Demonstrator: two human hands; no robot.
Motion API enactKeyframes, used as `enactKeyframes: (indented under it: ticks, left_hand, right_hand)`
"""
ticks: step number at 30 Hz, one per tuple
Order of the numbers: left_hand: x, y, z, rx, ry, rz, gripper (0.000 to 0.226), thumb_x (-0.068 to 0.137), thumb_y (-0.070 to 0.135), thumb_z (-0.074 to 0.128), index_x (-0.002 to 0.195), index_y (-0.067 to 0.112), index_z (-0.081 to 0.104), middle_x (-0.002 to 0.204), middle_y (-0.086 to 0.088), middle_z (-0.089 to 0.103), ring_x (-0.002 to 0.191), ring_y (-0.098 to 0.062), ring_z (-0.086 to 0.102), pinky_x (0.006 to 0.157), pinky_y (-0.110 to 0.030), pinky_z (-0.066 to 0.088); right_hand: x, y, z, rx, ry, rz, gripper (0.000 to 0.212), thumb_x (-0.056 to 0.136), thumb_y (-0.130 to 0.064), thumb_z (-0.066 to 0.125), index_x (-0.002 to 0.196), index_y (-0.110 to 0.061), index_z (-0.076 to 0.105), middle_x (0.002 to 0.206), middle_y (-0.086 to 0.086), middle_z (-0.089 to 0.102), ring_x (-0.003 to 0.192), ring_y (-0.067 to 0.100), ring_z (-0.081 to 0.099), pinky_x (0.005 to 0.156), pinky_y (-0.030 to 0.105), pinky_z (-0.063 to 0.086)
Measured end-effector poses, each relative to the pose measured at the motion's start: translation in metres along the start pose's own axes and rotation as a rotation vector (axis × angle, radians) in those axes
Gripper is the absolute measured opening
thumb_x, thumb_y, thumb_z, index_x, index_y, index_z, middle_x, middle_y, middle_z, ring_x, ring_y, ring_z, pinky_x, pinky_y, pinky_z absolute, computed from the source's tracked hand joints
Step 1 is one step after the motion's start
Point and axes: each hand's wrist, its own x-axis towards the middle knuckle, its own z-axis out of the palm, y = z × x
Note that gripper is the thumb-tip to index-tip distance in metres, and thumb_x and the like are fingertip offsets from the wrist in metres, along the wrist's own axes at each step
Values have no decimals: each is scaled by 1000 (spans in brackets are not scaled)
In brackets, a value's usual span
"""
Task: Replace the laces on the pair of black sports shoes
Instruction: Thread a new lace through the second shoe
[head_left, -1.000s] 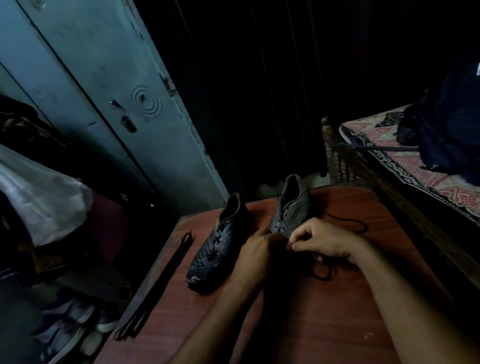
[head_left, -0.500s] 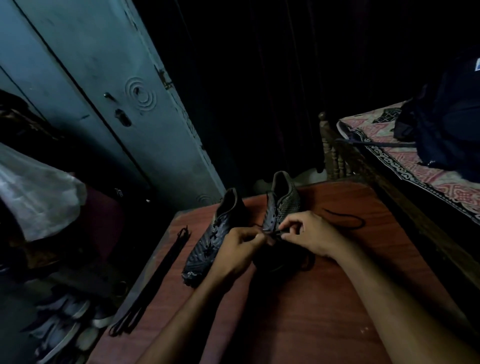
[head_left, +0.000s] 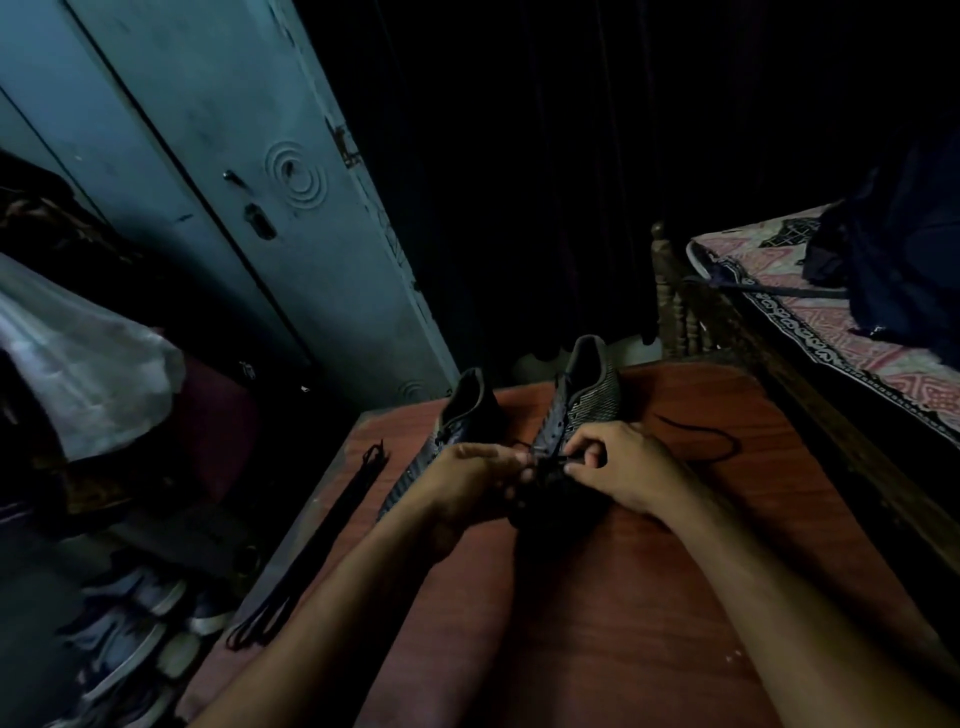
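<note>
While forearms converge | both hands (head_left: 540, 467) pinch the lace (head_left: 553, 458) | over right shoe (head_left: 582, 410)

Two bare, sleeveless forearms (head_left: 363, 597)

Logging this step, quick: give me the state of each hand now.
Left hand: fingers curled, pinching the black lace over the right-hand shoe.
Right hand: fingers curled, pinching the same lace from the other side.

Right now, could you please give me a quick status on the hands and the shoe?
Both hands, left hand and right hand, pinching the lace over the right shoe. Left shoe beside it, untouched. Spare laces at table edge, nothing blocking.
</note>
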Motion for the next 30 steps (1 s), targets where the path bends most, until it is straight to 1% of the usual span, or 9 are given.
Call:
enactKeyframes:
  ticks: [3,5,8,10,13,20,24,26,30]
  left_hand:
    - [-12,10,-12,207,22,-2,28,98,17,68,71,10,68,58,1,59,43,-9,45,44,-21,37]
    - [-20,21,-20,325,12,-21,33,97,23,70,68,10,67,53,-3,53,41,-13,37,41,-20,26]
    - [-33,36,-28,353,-96,16,29,101,25,64,76,10,71,69,-7,63,54,-13,51,48,-21,40]
    - [-38,41,-31,292,-176,66,26,102,24,59,83,8,68,78,-5,68,69,-10,61,66,-19,49]
    - [-43,43,-35,127,-185,120,23,93,30,62,91,7,66,93,-11,66,87,-16,66,84,-26,53]
    - [-48,47,-37,-104,-197,159,19,93,21,63,75,15,65,82,-7,57,76,-17,59,73,-27,53]
    - [-55,56,-42,-69,-193,212,20,99,23,53,90,13,68,82,-4,57,62,-12,51,62,-29,50]
    - [-60,60,-42,74,-183,270,20,101,23,54,90,13,68,77,-7,50,59,-12,43,56,-28,39]
    - [-64,67,-27,305,-115,372,31,101,25,58,72,26,69,73,-5,50,63,-15,44,56,-26,35]
  right_hand:
    - [1,2,1,-7,6,6,18,82,-33,79,81,-41,63,66,-10,65,60,0,61,59,20,45]
    - [1,3,1,-13,10,13,18,81,-34,79,79,-42,63,66,-12,65,61,0,62,61,23,49]
    - [2,3,2,-26,20,10,19,81,-35,80,78,-42,63,65,-12,65,62,0,62,65,27,53]
    - [2,2,3,-33,26,7,18,81,-35,80,79,-42,63,65,-12,65,62,0,62,64,27,53]
    - [2,1,4,-35,15,15,16,82,-36,79,84,-40,65,67,-12,66,61,0,61,62,26,51]
    - [-1,-5,1,-34,14,29,15,83,-34,79,85,-39,65,66,-12,65,61,0,61,60,24,48]
    - [-4,-9,-1,-26,8,19,15,83,-31,77,86,-39,64,70,-10,64,65,3,61,61,24,46]
    - [-4,-14,1,-11,71,-101,15,83,-31,77,95,-31,68,78,-12,59,76,8,58,69,25,43]
    - [-9,-40,6,26,304,-438,44,89,-58,63,113,-22,67,101,-10,56,100,6,50,88,18,40]
